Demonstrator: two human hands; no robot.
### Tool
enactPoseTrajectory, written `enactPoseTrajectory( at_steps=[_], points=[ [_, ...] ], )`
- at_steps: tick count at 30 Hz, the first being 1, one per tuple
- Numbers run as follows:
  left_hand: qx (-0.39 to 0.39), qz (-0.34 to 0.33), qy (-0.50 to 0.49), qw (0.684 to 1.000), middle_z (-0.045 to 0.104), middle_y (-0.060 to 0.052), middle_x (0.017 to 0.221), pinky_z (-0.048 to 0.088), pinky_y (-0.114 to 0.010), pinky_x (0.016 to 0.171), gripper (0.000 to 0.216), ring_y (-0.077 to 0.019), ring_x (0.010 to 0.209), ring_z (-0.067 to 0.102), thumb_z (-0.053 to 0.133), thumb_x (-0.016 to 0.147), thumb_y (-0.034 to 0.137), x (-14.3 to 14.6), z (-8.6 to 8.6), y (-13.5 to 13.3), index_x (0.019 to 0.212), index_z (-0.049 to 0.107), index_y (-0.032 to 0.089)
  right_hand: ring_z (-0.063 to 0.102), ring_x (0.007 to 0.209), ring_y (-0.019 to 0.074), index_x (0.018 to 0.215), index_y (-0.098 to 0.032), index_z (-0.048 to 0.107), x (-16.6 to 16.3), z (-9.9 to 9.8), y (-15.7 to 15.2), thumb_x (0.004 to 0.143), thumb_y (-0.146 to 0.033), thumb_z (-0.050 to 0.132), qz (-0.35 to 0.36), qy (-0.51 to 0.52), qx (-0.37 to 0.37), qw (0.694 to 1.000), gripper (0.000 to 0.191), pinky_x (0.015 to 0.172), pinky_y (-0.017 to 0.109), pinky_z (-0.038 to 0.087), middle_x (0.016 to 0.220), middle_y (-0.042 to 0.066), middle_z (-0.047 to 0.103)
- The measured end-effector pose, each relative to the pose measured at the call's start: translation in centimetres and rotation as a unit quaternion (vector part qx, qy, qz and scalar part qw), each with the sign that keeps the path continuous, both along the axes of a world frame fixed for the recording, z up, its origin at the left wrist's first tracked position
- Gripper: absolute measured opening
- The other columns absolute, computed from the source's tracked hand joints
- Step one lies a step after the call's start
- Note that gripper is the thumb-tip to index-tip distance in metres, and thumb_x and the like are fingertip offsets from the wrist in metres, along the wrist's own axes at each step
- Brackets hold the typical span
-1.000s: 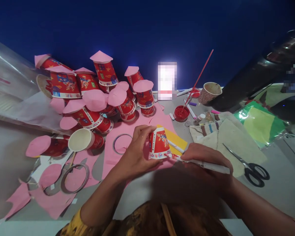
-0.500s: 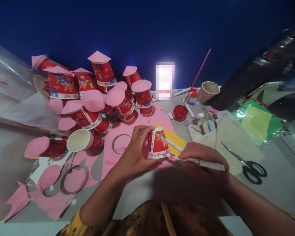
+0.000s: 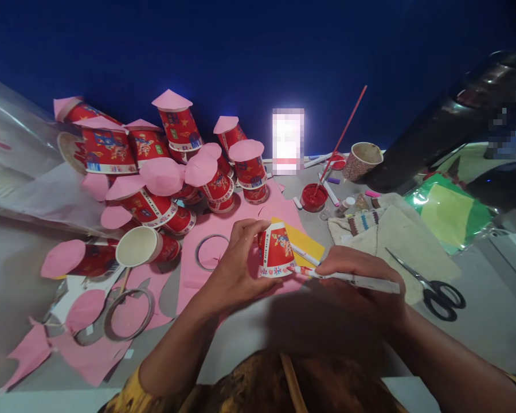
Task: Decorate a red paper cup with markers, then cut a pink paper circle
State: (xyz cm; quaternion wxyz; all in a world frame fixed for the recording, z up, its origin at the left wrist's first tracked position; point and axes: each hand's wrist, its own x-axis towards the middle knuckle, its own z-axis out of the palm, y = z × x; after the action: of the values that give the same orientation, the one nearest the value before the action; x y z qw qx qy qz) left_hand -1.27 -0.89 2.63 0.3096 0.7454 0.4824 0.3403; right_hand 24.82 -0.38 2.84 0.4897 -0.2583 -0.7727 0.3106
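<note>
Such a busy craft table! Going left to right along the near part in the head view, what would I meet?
Tape ring → left hand → red paper cup → marker in the right hand → black scissors.

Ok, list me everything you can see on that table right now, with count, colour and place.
red paper cup: one, red printed, upside down on the pink sheet, centre
white marker: one, white, tip at the cup's rim
pink sheet: one large, pink, under the cup
yellow card: one, yellow, behind the cup
capped cups: a heap, too many to count, red with pink paper tops, back left
tape rings: two, grey, left on pink paper
scissors: one, black handles, right
paint pot: one, red, behind centre, with a red stick
brown cup: one, back right
left hand: grips the cup
right hand: holds the marker
</note>
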Motion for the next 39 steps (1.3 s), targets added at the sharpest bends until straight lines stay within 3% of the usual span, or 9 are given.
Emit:
enactPoseTrajectory(
  at_steps=[11, 39],
  points=[
    [-0.015, 0.003, -0.015, 1.000, 0.049, -0.011, 0.144, 0.051, -0.056, 0.117, 0.082, -0.0341, 0.139, 0.051, 0.090, 0.079, 0.046, -0.13, -0.10, -0.02, 0.147, 0.046, 0.034, 0.072, 0.067, 0.0172, 0.101, -0.018, 0.074, 0.15, 0.53, 0.07, 0.105, -0.027, 0.065, -0.021, -0.018, 0.018, 0.999, 0.013, 0.061, 0.028, 0.054, 0.077, 0.007, 0.077],
    [-0.024, -0.005, -0.022, 0.999, 0.049, -0.012, 0.144, 0.051, -0.058, 0.115, 0.082, -0.0355, 0.139, 0.052, 0.090, 0.079, 0.048, -0.04, 0.10, -0.03, 0.146, 0.046, 0.032, 0.069, 0.061, 0.0173, 0.097, -0.019, 0.074, 0.02, 0.61, 0.08, 0.104, -0.025, 0.065, -0.005, -0.022, 0.007, 1.000, 0.013, 0.058, 0.029, 0.050, 0.071, 0.005, 0.075]
  ],
)
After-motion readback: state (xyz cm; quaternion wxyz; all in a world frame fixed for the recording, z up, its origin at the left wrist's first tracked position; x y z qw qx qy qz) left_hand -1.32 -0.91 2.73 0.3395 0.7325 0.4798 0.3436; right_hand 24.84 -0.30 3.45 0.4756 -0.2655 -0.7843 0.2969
